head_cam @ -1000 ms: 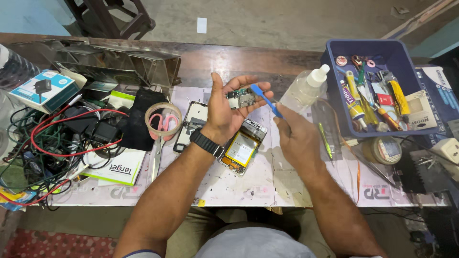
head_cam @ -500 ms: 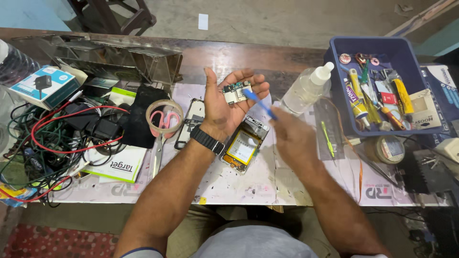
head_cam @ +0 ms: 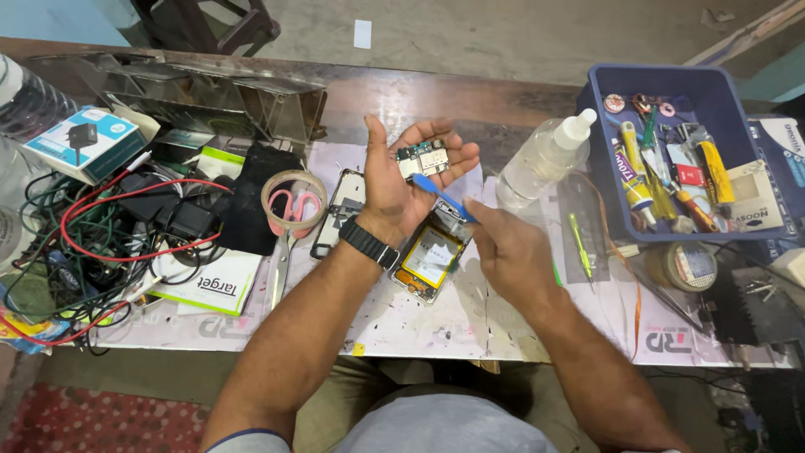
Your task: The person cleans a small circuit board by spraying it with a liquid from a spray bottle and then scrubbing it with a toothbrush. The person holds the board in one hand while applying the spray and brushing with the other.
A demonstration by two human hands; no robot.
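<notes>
Circuit board (head_cam: 422,158) lies flat on my open left hand (head_cam: 394,189) so my right hand's (head_cam: 507,252) fingers, pinching the blue tool (head_cam: 444,198), can reach it.

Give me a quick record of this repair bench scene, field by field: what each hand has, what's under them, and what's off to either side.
left hand: palm up, small circuit board resting on the fingers
right hand: holds a blue tool, tip toward the palm
under the hands: opened phone with yellow battery, on the table
left side: roll of tape, tangled cables
right side: clear squeeze bottle, blue bin of tools
</notes>
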